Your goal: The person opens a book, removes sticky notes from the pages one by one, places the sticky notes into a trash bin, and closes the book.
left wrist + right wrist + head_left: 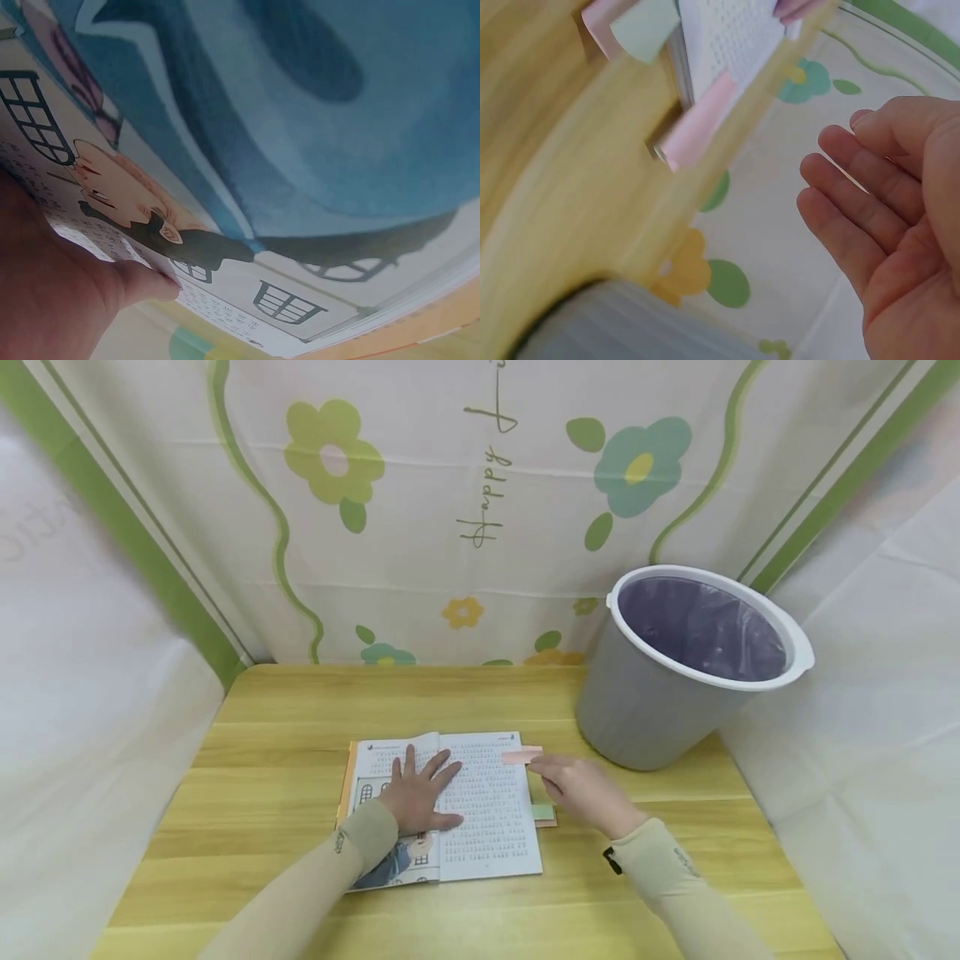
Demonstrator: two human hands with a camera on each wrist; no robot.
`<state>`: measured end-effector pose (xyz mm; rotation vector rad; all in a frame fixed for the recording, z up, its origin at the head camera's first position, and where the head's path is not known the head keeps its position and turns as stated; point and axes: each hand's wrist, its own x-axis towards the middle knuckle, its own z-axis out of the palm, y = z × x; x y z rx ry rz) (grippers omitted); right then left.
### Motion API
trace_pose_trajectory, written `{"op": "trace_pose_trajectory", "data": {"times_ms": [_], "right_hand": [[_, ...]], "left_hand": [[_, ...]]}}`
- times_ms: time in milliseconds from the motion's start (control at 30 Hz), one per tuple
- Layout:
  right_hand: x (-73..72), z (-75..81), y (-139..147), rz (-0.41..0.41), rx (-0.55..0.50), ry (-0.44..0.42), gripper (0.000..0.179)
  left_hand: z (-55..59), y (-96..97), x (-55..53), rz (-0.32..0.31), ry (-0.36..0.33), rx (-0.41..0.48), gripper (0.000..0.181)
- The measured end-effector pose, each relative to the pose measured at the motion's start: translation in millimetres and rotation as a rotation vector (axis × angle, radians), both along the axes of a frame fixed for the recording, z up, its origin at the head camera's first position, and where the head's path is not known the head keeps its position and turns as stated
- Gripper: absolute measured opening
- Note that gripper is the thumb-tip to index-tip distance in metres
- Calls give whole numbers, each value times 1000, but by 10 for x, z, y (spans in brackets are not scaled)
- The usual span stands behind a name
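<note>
An open book (491,827) lies on the wooden table, with an illustration on its left page and dense text on its right. My left hand (412,800) rests near the inner fold, fingers spread over both pages. From the right page's outer edge sticks a pink sticky tab (520,756). Beside that tab's outer end is my right hand (588,792); in the right wrist view its fingers (847,199) are loosely extended and hold nothing. A green tab (542,812) juts out lower down, overlapping another pink tab (600,19) in the right wrist view.
A grey bin (637,693) with a white rim and dark liner stands at the table's back right. Behind the wooden table (247,793) hangs a flowered cloth (420,552), and pale cloth also hangs at both sides.
</note>
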<state>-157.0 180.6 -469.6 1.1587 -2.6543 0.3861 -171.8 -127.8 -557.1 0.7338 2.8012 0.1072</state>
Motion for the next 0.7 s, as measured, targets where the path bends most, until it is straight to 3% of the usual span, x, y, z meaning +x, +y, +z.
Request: {"op": "trace_pose_trajectory", "data": {"times_ms": [133,333,700], "right_hand": [[-16,-112,-41,-6,-23,-28,26],[-52,-324,-98,28,-23,-52,10],[-54,-498,-195,-51,6,-68,13]], "left_hand": [[28,14,1,6,2,-7,98],[93,27,13,9,-4,-22,98],[5,5,-5,4,-11,-14,100]]}}
